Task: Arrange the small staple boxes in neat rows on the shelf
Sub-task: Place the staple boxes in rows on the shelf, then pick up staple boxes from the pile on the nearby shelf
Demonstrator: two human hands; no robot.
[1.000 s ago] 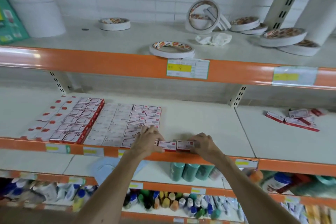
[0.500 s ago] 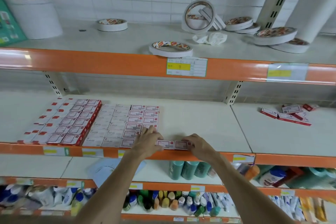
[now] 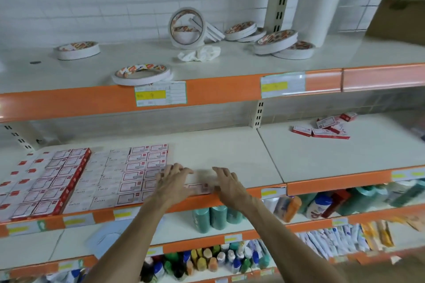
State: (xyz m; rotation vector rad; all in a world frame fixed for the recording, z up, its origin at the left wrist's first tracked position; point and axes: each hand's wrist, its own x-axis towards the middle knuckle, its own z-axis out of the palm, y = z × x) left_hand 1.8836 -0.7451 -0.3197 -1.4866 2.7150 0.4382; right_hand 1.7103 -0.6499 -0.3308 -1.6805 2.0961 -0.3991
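Small white-and-red staple boxes (image 3: 135, 176) lie in neat rows on the left part of the middle shelf (image 3: 225, 151). A short row of staple boxes (image 3: 199, 187) sits at the shelf's front edge, right of the block. My left hand (image 3: 173, 182) lies flat at the left end of that short row, fingers spread, over the block's corner. At the row's right end is my right hand (image 3: 227, 182), also flat with fingers extended. Neither hand grips a box. A loose heap of staple boxes (image 3: 322, 130) lies on the right shelf section.
The upper shelf holds several tape rolls (image 3: 142, 73), a crumpled cloth (image 3: 199, 53) and a tall white roll (image 3: 318, 7). Its orange front rail (image 3: 218, 94) hangs above my hands. Bottles (image 3: 216, 217) fill the shelves below. A cardboard box (image 3: 400, 7) stands at the upper right.
The camera has swung to the right. Both hands have loosened from pressing the short row's ends and now lie with fingers stretched out.
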